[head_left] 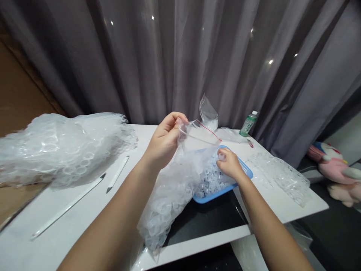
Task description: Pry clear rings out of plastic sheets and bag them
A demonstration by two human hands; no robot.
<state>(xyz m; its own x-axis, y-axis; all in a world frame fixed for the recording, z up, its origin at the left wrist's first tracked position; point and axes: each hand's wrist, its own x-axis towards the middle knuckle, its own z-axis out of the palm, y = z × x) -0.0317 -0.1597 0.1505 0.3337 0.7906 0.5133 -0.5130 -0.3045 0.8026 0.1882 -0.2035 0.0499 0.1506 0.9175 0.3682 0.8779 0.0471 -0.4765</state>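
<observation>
The left hand point(165, 141) pinches the rim of the zip bag point(180, 177), keeping its mouth lifted and open above the middle of the table point(141, 139). The bag bulges with clear pieces and sags toward the near edge. The right hand point(229, 163) is down in the blue basket point(246, 171) just to the right, fingertips closed on one small ring point(221, 155). Filling, I'd judge. That ring needs carrying left into the opening. Both forearms stretch forward.

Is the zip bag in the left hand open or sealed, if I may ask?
Open: the left hand holds one lip of the zip bag, its red-lined mouth gaping.
</observation>
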